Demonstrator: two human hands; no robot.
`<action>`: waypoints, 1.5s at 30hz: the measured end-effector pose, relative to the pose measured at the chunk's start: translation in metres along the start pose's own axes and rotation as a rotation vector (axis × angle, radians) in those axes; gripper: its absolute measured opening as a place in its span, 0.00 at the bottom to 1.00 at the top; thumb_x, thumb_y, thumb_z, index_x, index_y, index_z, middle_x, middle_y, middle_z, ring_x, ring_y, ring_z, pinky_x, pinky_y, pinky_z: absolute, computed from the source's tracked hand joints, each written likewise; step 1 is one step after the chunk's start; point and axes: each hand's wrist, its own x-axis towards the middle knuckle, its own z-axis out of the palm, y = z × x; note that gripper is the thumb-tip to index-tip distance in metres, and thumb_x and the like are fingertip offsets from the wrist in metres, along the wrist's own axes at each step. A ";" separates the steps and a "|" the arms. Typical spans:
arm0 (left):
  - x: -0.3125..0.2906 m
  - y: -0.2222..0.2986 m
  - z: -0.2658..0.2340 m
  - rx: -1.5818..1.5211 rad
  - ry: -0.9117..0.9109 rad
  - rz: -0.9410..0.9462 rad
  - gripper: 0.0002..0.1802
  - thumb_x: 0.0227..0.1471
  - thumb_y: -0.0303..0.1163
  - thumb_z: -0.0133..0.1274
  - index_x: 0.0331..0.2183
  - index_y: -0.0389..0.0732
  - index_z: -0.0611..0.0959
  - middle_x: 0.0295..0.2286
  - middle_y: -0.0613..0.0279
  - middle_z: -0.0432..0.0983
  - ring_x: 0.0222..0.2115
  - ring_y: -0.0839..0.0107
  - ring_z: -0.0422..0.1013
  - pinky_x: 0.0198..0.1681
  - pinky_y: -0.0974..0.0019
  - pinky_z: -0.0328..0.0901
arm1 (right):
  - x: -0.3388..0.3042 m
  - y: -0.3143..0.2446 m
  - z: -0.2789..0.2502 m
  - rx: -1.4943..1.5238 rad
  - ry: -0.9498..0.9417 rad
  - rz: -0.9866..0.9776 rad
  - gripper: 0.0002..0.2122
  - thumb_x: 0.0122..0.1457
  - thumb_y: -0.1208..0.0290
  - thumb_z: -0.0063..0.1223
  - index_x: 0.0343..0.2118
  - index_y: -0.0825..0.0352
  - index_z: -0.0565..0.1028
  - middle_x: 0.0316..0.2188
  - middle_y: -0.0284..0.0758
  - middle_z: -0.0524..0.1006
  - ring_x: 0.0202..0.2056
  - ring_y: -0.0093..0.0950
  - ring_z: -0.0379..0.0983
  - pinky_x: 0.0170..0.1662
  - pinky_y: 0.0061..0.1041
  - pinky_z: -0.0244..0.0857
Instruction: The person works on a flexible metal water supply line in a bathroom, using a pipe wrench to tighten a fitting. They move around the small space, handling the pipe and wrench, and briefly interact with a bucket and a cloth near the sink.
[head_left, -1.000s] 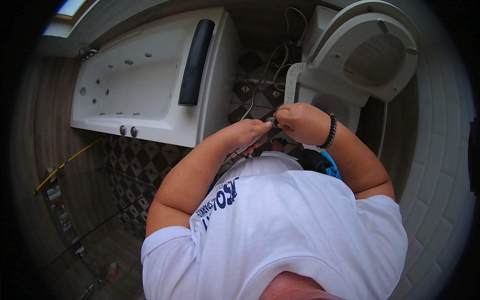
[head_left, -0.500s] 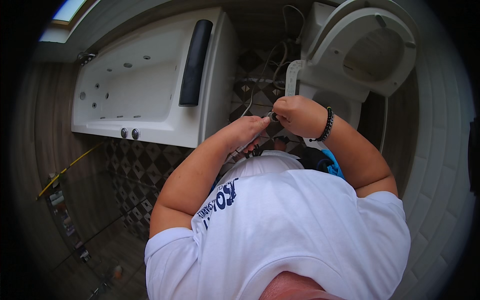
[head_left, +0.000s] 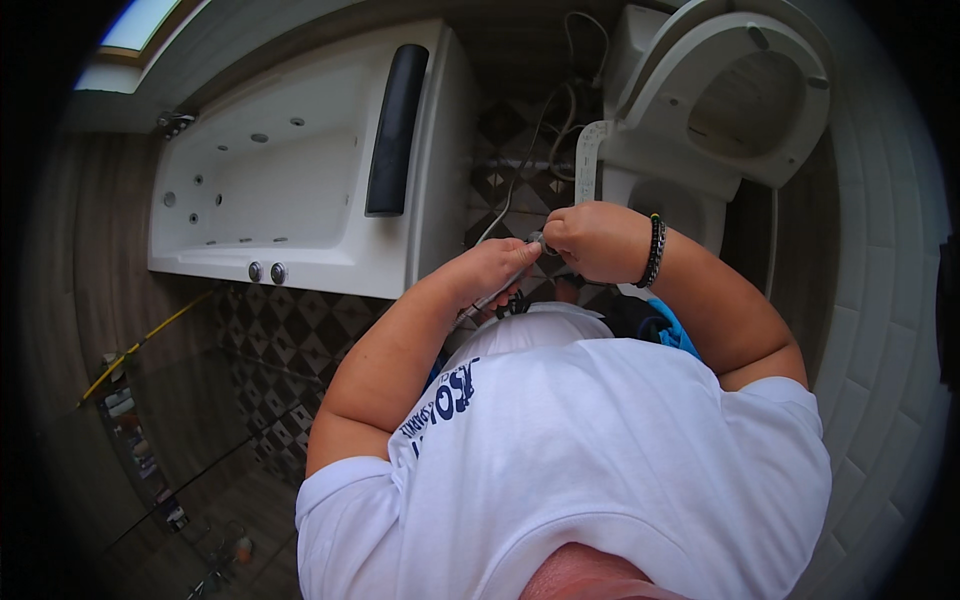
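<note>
Close together in front of my body, both hands work on a thin grey hose (head_left: 487, 299) that passes through my left hand (head_left: 495, 270). My left hand is closed round it, with the thumb stretched toward its end. At that end a small, round, greyish fitting (head_left: 538, 240) shows between my two hands. My right hand (head_left: 597, 243), with a beaded bracelet on its wrist, pinches this fitting from the other side. My fingers hide most of it, so its exact kind cannot be made out.
Ahead on the left stands a white bathtub (head_left: 432, 120) with a black headrest (head_left: 397, 130). A toilet (head_left: 665, 165) with its seat raised is at right, with a pale angled strip (head_left: 588, 160) beside it. Loose hoses (head_left: 563, 150) run over the patterned tiles. A yellow rod (head_left: 140, 345) lies far left.
My right hand has dropped slightly and turned over the fitting, covering more of it. My left hand keeps its grip on the hose. The whole view has shifted a little.
</note>
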 end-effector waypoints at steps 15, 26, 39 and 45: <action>-0.003 -0.021 -0.028 -0.589 0.165 0.501 0.24 0.43 0.56 0.43 0.28 0.43 0.68 0.15 0.68 0.63 0.14 0.77 0.62 0.17 0.75 0.60 | 0.029 -0.009 0.018 1.148 0.649 0.231 0.06 0.53 0.69 0.46 0.28 0.66 0.67 0.14 0.26 0.67 0.16 0.15 0.64 0.19 0.13 0.58; -0.019 -0.030 -0.043 -0.541 0.271 0.672 0.25 0.44 0.56 0.44 0.28 0.41 0.70 0.19 0.69 0.64 0.18 0.81 0.61 0.20 0.78 0.59 | 0.070 -0.055 0.018 1.226 0.596 0.210 0.07 0.49 0.72 0.46 0.20 0.69 0.67 0.17 0.33 0.71 0.18 0.18 0.68 0.18 0.15 0.60; -0.035 -0.050 -0.067 -0.281 0.302 0.531 0.28 0.44 0.58 0.43 0.28 0.39 0.71 0.15 0.70 0.61 0.15 0.82 0.58 0.17 0.78 0.57 | 0.085 -0.061 0.013 1.446 0.341 0.268 0.05 0.48 0.73 0.47 0.20 0.65 0.65 0.22 0.37 0.73 0.21 0.25 0.71 0.20 0.17 0.61; -0.028 -0.057 -0.073 -0.308 0.258 0.551 0.28 0.43 0.59 0.43 0.29 0.40 0.72 0.16 0.71 0.61 0.16 0.83 0.57 0.18 0.79 0.57 | 0.092 -0.058 0.019 1.419 0.323 0.263 0.04 0.47 0.74 0.47 0.21 0.67 0.66 0.22 0.37 0.73 0.23 0.25 0.72 0.21 0.19 0.62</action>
